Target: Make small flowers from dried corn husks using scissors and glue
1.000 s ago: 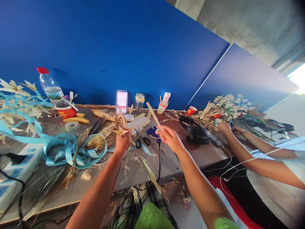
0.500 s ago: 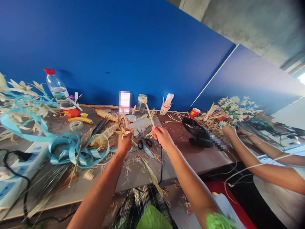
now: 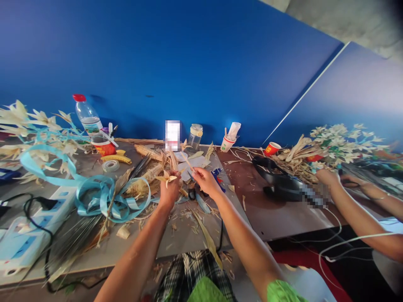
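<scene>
My left hand [image 3: 170, 191] is closed around a pale corn-husk flower [image 3: 168, 179], its petals spreading above the fingers. Just to the right, my right hand [image 3: 205, 181] pinches a thin pale strip [image 3: 187, 161] that slants up and left toward the flower. Whether the strip touches the flower I cannot tell. Black-handled scissors [image 3: 192, 194] lie partly hidden between and below the hands. Beside my right hand rests a blue tool [image 3: 218, 175], with a black cord [image 3: 221, 235] hanging below my forearm. Loose husk scraps surround both hands.
Curled light-blue ribbon [image 3: 100, 197], corn cobs [image 3: 151, 173] and a power strip [image 3: 59, 209] lie left. A bottle [image 3: 86, 115], blurred screen [image 3: 172, 135], jar [image 3: 195, 136] and cups [image 3: 228, 143] line the wall. Another person's hand [image 3: 329, 180] is at the right, near a black object [image 3: 280, 184].
My right hand has moved left, closer to my left hand, and the pale strip has tilted over toward the flower. The camera view has turned slightly left. The blue tool shows more fully.
</scene>
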`<state>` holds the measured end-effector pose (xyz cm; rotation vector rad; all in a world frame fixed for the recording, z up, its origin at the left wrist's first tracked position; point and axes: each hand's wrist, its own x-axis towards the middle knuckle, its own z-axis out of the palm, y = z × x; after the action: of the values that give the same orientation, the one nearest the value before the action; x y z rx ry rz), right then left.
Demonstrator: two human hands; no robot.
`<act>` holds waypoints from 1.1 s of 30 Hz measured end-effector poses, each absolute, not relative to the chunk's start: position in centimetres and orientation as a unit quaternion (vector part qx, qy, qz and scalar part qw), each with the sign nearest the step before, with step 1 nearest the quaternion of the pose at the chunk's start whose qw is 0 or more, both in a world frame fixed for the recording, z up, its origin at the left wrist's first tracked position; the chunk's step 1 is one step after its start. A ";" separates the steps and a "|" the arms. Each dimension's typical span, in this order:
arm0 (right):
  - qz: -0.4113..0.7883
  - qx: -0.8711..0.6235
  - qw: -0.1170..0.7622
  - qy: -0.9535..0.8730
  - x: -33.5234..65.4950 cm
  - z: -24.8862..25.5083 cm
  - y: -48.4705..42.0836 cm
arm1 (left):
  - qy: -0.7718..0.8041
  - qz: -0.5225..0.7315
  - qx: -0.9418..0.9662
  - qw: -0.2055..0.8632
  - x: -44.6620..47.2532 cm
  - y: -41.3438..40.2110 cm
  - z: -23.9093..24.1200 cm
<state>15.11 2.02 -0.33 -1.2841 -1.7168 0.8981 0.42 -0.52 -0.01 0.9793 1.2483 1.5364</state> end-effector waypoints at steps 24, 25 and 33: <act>0.543 -0.471 0.414 -0.559 13.9 -0.7 0.8 | 0.474 0.519 0.544 0.458 1.1 -0.6 -1.5; 0.573 -0.463 0.409 -0.538 14.0 -0.5 0.8 | 0.464 0.517 0.545 0.470 1.0 -0.6 -1.5; 0.663 -0.408 0.369 -0.508 14.4 0.5 0.5 | 0.460 0.499 0.552 0.484 1.3 -0.7 -1.2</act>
<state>14.39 0.47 0.46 -1.0464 -1.3026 1.7014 1.33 -0.68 -1.20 1.3444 1.1205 1.2164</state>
